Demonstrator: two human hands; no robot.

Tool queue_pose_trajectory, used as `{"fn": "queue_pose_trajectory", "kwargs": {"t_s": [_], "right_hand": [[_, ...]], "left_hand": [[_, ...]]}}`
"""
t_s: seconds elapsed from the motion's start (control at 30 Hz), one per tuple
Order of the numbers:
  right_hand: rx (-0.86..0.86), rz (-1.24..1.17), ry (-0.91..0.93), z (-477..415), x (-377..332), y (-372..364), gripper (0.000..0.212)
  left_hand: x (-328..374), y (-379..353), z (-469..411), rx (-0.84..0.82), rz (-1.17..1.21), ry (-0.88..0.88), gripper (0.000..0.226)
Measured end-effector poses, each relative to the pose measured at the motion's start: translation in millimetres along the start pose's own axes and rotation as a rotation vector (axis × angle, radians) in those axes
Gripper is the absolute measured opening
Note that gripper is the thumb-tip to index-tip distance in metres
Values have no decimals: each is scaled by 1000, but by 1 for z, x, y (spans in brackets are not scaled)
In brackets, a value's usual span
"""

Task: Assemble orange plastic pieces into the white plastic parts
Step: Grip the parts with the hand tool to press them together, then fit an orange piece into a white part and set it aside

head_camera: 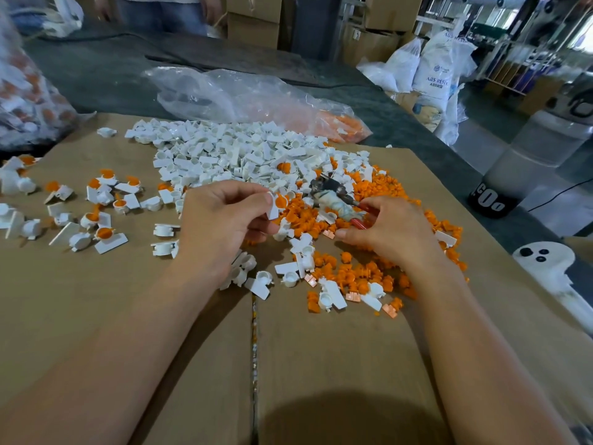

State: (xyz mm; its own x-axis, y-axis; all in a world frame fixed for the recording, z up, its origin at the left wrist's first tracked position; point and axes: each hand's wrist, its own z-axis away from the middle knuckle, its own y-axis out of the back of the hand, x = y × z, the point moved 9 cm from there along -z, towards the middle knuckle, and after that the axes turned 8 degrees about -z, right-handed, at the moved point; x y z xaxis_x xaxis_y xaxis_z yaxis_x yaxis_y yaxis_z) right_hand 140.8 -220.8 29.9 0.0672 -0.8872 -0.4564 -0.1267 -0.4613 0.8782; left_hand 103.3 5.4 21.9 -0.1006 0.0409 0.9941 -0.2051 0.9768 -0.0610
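My left hand (221, 220) pinches a white plastic part (273, 209) with an orange piece (281, 201) seated in its cup, held just above the cardboard. My right hand (388, 234) lies with curved fingers on the heap of loose orange pieces (382, 191); its thumb points left near a red tool handle (357, 223). What its fingertips touch is hidden. A big pile of white parts (224, 149) lies behind both hands. Several white parts with orange pieces inside (102, 216) are scattered at the left.
A cloth-wrapped metal tool (333, 197) lies in the orange heap. The brown cardboard sheet (128, 316) covers the table. A clear bag with orange pieces (244, 94) lies behind, another full bag (25, 101) at far left. A person stands across the table; a black-based canister (491, 200) stands off the right edge.
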Motion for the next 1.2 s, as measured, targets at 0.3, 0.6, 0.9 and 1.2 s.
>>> {"fn": "queue_pose_trajectory", "kwargs": {"t_s": [0.3,0.6,0.9,1.2], "right_hand": [[-63,107,-2,-5,2,-11,83],[-122,159,-23,-5,7,-20,94],[-33,-125,97,2,-16,-5,80],[-177,-769,522,36,-88,-15,50]], "left_hand": [[6,-4,3,-31,-35,-43,26],[8,-8,6,-72,-99,-91,34],[9,-9,7,-72,-128,-91,26],[6,-13,6,-102,-168,-68,31]]}}
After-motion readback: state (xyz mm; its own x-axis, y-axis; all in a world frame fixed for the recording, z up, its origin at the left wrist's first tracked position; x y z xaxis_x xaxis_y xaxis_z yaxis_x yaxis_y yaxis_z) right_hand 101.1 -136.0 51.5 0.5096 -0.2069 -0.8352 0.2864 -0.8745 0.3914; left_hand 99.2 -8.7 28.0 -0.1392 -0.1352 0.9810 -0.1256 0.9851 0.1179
